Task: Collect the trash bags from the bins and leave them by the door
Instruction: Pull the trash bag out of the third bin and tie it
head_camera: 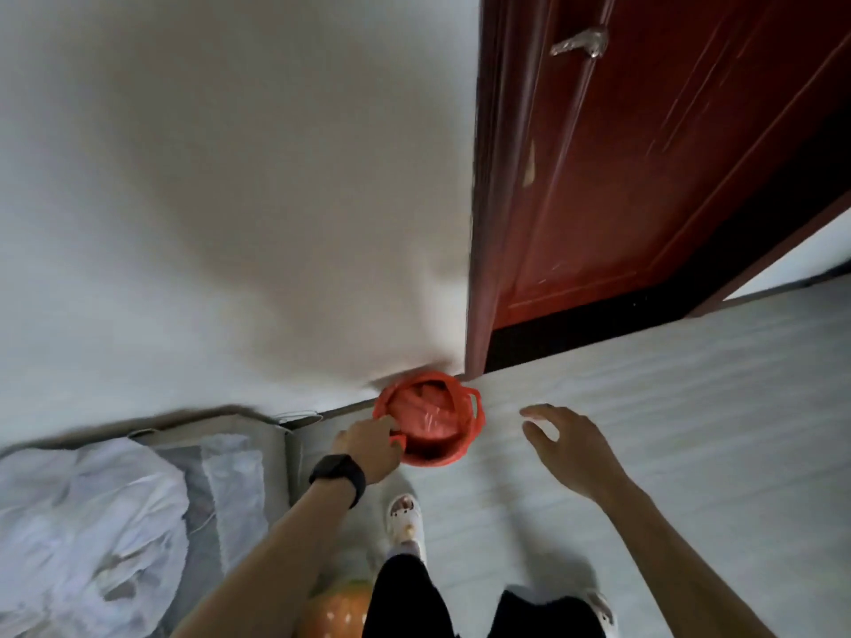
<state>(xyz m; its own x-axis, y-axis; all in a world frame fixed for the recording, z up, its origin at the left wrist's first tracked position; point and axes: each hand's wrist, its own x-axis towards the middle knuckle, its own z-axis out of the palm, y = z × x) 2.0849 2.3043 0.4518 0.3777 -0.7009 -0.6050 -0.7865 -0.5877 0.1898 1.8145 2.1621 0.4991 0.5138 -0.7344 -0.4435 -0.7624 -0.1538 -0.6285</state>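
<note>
A small red bin [460, 446] stands on the floor against the white wall, just left of the dark red door [644, 177]. A reddish translucent trash bag [426, 414] lines it. My left hand [368, 446], with a black watch on the wrist, reaches down to the bin's near left rim, fingers curled at the edge of the bag; the exact hold is blurred. My right hand [571, 446] hovers to the right of the bin, fingers spread and holding nothing.
A bed or mattress with white plastic bags [87, 531] lies at the lower left. An orange round object [336, 612] sits on the floor by my legs. My slippered feet [407, 522] stand on pale floor tiles. The door frame [479, 269] meets the wall beside the bin.
</note>
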